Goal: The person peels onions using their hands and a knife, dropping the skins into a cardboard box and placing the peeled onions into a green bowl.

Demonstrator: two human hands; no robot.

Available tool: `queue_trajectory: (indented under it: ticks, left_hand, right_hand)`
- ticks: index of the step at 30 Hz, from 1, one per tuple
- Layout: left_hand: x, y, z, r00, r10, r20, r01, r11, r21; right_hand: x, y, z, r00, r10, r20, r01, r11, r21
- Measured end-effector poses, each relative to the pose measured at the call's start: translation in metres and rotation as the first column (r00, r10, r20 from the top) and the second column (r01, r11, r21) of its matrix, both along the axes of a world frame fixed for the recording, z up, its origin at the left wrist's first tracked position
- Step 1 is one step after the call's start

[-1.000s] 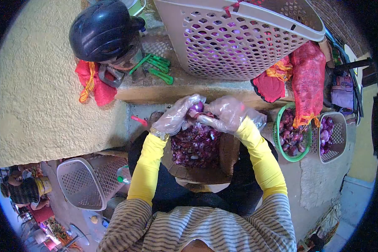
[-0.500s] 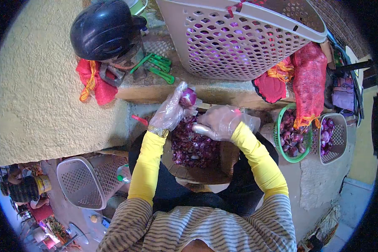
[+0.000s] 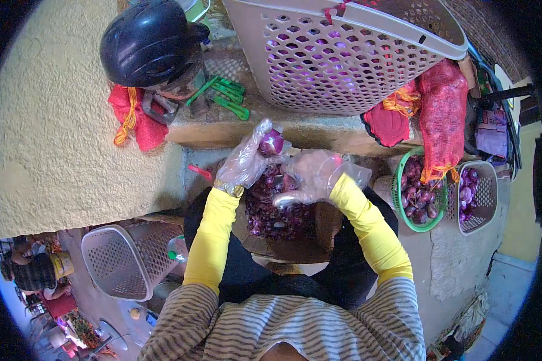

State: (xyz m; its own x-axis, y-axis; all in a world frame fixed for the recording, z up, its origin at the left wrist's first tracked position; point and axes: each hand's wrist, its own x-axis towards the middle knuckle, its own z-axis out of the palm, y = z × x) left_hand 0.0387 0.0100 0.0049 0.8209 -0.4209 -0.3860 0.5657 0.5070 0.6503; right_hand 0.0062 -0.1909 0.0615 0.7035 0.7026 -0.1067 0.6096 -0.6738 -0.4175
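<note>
My left hand (image 3: 243, 161), in a clear plastic glove, is closed on a purple onion (image 3: 271, 142). My right hand (image 3: 317, 174), gloved the same way and somewhat blurred, is just right of the onion. Its fingers are curled, its thumb points left, and what it grips cannot be made out. Beneath both hands, between my knees, lies a box (image 3: 329, 225) with a heap of purple onion skins (image 3: 277, 216).
A large perforated basket (image 3: 349, 72) of onions stands on the ledge, beside a red net sack (image 3: 444, 114). A green basket (image 3: 398, 195) and a smaller basket (image 3: 491, 198) hold onions at right. Left are a dark helmet (image 3: 147, 45), green-handled tools (image 3: 229, 96) and a tilted basket (image 3: 111, 259).
The thumb of my right hand has moved down and left, away from the other fingers. My left hand has barely moved, with the onion still in it.
</note>
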Motion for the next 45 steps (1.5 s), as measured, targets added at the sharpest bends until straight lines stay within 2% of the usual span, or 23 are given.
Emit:
queue_trajectory:
  ticks: [1,3,4,6,7,9,13,16,20,22,26,28,32,34,40,45]
  left_hand:
    - [-0.001,-0.001,0.001,0.999,0.027,0.020,-0.028,1.000,0.014]
    - [0.000,0.001,0.001,1.000,0.010,0.022,-0.011,1.000,0.019]
    - [0.000,0.001,0.000,1.000,-0.008,0.024,0.008,1.000,0.023]
    - [0.000,-0.004,0.002,0.999,-0.015,0.046,0.014,1.000,0.018]
    - [-0.001,-0.006,0.004,0.997,-0.019,0.069,0.018,1.000,0.015]
    - [0.000,-0.004,-0.001,0.997,-0.066,0.040,0.065,0.998,0.010]
    - [-0.004,-0.007,-0.001,0.990,-0.135,0.038,0.133,0.990,0.039]
    - [-0.006,-0.012,0.003,0.993,-0.101,0.058,0.095,0.991,0.095]
    - [-0.005,-0.013,0.002,0.994,-0.090,0.060,0.084,0.991,0.106]
    - [-0.006,-0.012,0.005,0.991,-0.117,0.058,0.110,0.988,0.111]
    - [-0.004,-0.009,-0.003,0.992,-0.117,0.042,0.113,0.990,0.079]
    - [-0.004,-0.010,-0.002,0.991,-0.117,0.059,0.111,0.990,0.088]
    - [-0.005,-0.012,0.001,0.992,-0.101,0.073,0.095,0.993,0.073]
    - [-0.005,-0.011,0.003,0.993,-0.102,0.063,0.096,0.992,0.085]
    - [-0.003,-0.007,-0.004,0.989,-0.126,0.079,0.121,0.990,0.067]
    - [-0.004,-0.011,0.005,0.990,-0.116,0.082,0.110,0.991,0.070]
  right_hand:
    - [0.000,0.000,-0.004,1.000,0.001,0.001,-0.001,1.000,0.000]
    - [0.000,0.000,-0.011,0.988,-0.135,-0.069,0.146,0.972,0.186]
    - [0.001,0.001,-0.013,0.988,-0.136,-0.069,0.147,0.972,0.186]
    - [0.004,0.004,-0.012,0.941,-0.330,-0.078,0.338,0.888,0.311]
    - [0.004,0.003,-0.008,0.940,-0.332,-0.079,0.339,0.888,0.311]
    - [0.007,0.000,0.003,0.860,-0.484,-0.159,0.509,0.829,0.231]
    - [0.010,-0.003,-0.006,0.854,-0.503,-0.131,0.520,0.819,0.241]
    - [0.010,-0.002,-0.012,0.855,-0.517,-0.036,0.505,0.817,0.278]
    - [0.012,-0.002,-0.012,0.863,-0.505,-0.026,0.496,0.835,0.240]
    - [0.013,-0.003,-0.011,0.871,-0.484,-0.083,0.491,0.852,0.181]
    - [0.012,-0.001,-0.005,0.865,-0.485,-0.126,0.501,0.848,0.172]
    - [0.012,-0.001,-0.003,0.851,-0.483,-0.207,0.514,0.845,0.145]
    - [0.012,-0.002,-0.007,0.854,-0.479,-0.201,0.511,0.845,0.159]
    - [0.013,-0.004,-0.009,0.875,-0.470,-0.115,0.483,0.852,0.200]
    - [0.011,-0.004,-0.009,0.867,-0.496,-0.050,0.494,0.841,0.221]
    - [0.011,-0.005,-0.004,0.846,-0.496,-0.194,0.523,0.844,0.120]
